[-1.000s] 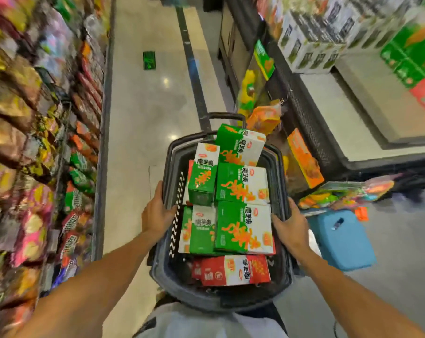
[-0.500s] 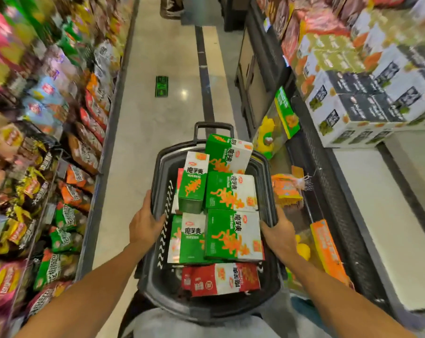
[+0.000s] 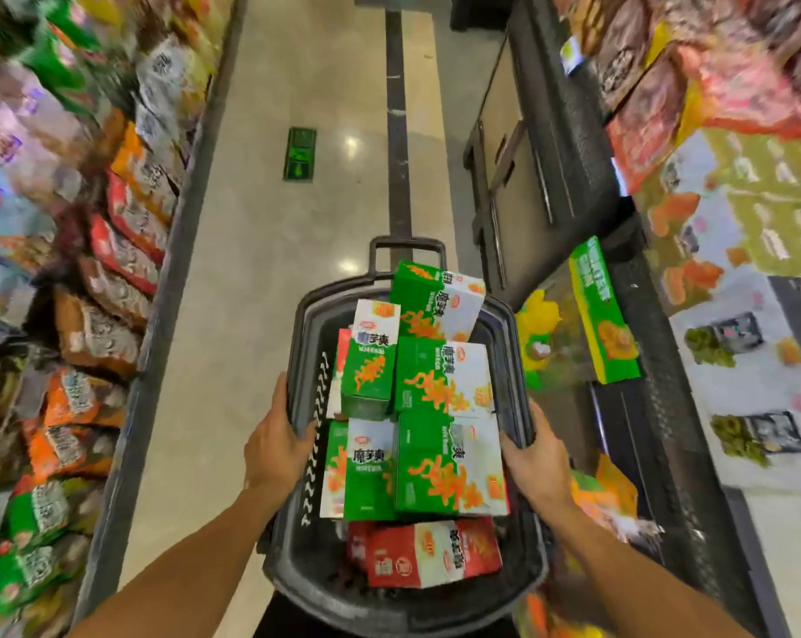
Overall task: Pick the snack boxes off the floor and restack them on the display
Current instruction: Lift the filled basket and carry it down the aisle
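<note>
A dark grey shopping basket point(image 3: 522, 577) is held in front of me, above the aisle floor. My left hand point(image 3: 276, 446) grips its left rim and my right hand point(image 3: 534, 462) grips its right rim. Inside lie several green-and-white snack boxes point(image 3: 444, 462) piled together, and one red-and-white snack box point(image 3: 430, 554) at the near end. The basket's handle point(image 3: 407, 250) sticks out at the far end. One green snack box point(image 3: 603, 315) stands tilted on the edge of the display at the right.
Shelves of snack bags point(image 3: 90, 315) line the left side of the aisle. A dark display stand point(image 3: 665, 407) with stacked boxes runs along the right. A green floor sticker point(image 3: 301, 154) and a dark floor stripe point(image 3: 398, 131) lie ahead on the pale tiles.
The view has swung left and forward along the aisle. The blue object at the lower right has dropped out of sight. Both hands keep their hold on the basket rims.
</note>
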{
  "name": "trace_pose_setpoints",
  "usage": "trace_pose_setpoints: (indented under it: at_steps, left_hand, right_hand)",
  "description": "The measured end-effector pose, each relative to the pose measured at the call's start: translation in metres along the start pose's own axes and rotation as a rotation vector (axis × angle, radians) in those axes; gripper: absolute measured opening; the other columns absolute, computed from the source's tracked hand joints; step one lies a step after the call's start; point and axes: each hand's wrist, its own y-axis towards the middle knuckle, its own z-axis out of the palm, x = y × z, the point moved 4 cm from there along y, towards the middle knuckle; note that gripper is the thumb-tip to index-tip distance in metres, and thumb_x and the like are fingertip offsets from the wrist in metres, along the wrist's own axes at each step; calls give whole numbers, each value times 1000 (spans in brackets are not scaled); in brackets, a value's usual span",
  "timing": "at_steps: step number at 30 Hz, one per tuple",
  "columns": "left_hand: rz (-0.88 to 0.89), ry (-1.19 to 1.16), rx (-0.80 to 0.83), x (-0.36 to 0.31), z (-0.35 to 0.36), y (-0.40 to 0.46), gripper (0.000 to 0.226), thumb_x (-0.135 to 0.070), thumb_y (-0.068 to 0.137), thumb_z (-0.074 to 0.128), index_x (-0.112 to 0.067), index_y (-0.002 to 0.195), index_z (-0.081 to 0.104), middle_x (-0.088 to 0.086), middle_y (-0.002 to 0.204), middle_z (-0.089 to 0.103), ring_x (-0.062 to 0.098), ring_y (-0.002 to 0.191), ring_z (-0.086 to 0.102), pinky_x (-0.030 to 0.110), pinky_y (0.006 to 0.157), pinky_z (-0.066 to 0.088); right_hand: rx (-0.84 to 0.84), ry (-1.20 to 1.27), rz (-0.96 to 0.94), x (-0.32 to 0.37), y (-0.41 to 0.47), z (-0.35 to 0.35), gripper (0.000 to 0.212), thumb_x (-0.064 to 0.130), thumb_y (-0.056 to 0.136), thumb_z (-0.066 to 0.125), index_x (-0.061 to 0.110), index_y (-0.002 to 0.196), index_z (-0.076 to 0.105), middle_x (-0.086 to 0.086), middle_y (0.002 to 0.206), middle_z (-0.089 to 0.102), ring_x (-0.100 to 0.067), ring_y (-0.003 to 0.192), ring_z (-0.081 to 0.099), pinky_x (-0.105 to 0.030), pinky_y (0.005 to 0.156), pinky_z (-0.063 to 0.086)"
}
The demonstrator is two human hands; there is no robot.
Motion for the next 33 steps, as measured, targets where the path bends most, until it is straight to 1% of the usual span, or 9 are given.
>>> trace_pose_setpoints:
  at_steps: [3, 6, 9, 13, 17, 22, 24, 27, 33]
  left_hand:
    - [-15, 48, 42, 0, 39, 68, 90, -31, 88, 72, -26, 159, 16, 6, 74, 64, 24, 56, 55, 30, 54, 36]
    - [-37, 108, 41, 9, 88, 125, 90, -33, 88, 71, -29, 158, 15, 13, 86, 70, 37, 71, 66, 34, 57, 42]
    - [-48, 119, 29, 23, 148, 172, 91, -35, 87, 73, -28, 158, 17, 19, 94, 71, 41, 76, 68, 41, 61, 49]
    - [-64, 131, 22, 47, 225, 214, 92, -35, 86, 74, -29, 158, 17, 21, 92, 71, 43, 76, 67, 39, 59, 45]
    - [-69, 81, 35, 62, 286, 239, 87, -40, 89, 70, -27, 158, 18, 20, 102, 71, 45, 81, 67, 38, 61, 43]
    - [-28, 12, 20, 68, 332, 237, 84, -56, 88, 51, -33, 158, 10, 12, 119, 69, 42, 89, 68, 40, 66, 49]
    - [-50, 7, 27, 68, 342, 241, 84, -52, 91, 53, -32, 158, 7, 11, 130, 63, 41, 97, 67, 42, 71, 52]
    - [-29, -21, -15, 66, 352, 252, 86, -37, 94, 62, -30, 159, 6, 15, 134, 61, 42, 102, 65, 47, 77, 54]
    - [-86, -47, -19, 53, 359, 266, 89, -29, 93, 65, -27, 159, 6, 23, 121, 64, 45, 95, 65, 48, 76, 54]
  right_hand:
    - [-3, 13, 38, -6, 64, 37, 70, 31, 89, 74, 27, 151, 41, -10, 105, 76, -34, 90, 71, -35, 62, 47]
    - [-22, -39, 79, -21, 120, 77, 72, 31, 88, 74, 27, 151, 40, -17, 102, 74, -41, 90, 69, -38, 62, 46]
    - [-11, -28, 85, -51, 180, 123, 77, 33, 87, 75, 29, 153, 36, -16, 117, 71, -40, 99, 69, -46, 79, 56]
    - [-34, 6, 88, -88, 244, 178, 78, 27, 87, 77, 20, 154, 37, -13, 141, 59, -35, 124, 59, -41, 98, 49]
    - [-42, 38, 112, -131, 288, 216, 74, 26, 87, 76, 25, 152, 40, -12, 124, 69, -34, 108, 65, -45, 89, 54]
    - [-8, 62, 151, -176, 310, 242, 80, 40, 88, 74, 40, 155, 29, -6, 93, 70, -28, 77, 66, -44, 75, 56]
    - [-13, 34, 134, -177, 318, 245, 82, 50, 87, 68, 39, 156, 25, -18, 98, 71, -35, 80, 66, -44, 72, 53]
    - [-38, 58, 64, -171, 343, 249, 78, 45, 91, 67, 38, 156, 26, -11, 122, 69, -32, 105, 66, -35, 82, 49]
    - [-47, -8, -19, -164, 385, 242, 76, 36, 91, 70, 39, 155, 29, -14, 102, 74, -37, 89, 70, -40, 70, 54]
